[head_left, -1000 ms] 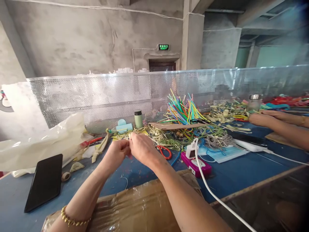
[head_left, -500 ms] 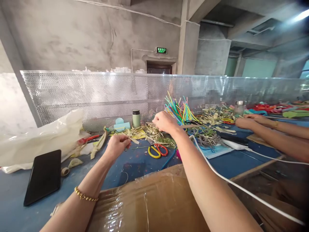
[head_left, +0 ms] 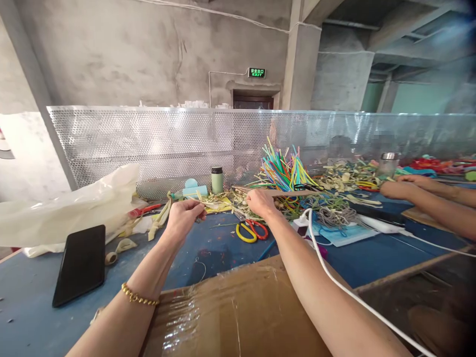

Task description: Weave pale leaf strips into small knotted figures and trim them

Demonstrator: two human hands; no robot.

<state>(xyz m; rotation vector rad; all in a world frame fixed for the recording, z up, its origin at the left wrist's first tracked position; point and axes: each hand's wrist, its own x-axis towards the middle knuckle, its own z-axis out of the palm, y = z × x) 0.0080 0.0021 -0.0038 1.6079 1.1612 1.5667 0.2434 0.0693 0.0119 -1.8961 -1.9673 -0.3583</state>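
My left hand (head_left: 185, 216) is closed in a pinch above the blue table, near the left end of a heap of pale strips (head_left: 217, 202). A thin pale piece shows close to its fingertips; whether it is held is unclear. My right hand (head_left: 260, 202) is closed too, knuckles up, at the front of the heap. Its fingers hide whatever is in them. Behind it a long tan strip (head_left: 290, 193) lies across the heap. Below and between the hands are scissors (head_left: 247, 240) with one yellow and one red handle loop.
A cardboard sheet (head_left: 230, 312) lies before me. A black phone (head_left: 80, 265) and plastic sheeting (head_left: 92, 208) are left. A green bottle (head_left: 216, 180) and colourful stems (head_left: 284, 168) stand behind. A white cable (head_left: 334, 277) crosses my right arm. Another person's hands (head_left: 399, 190) work at right.
My right hand has come down and nearer from the heap. The left hand has risen slightly and shifted right. The view has turned a little, so everything sits farther right.
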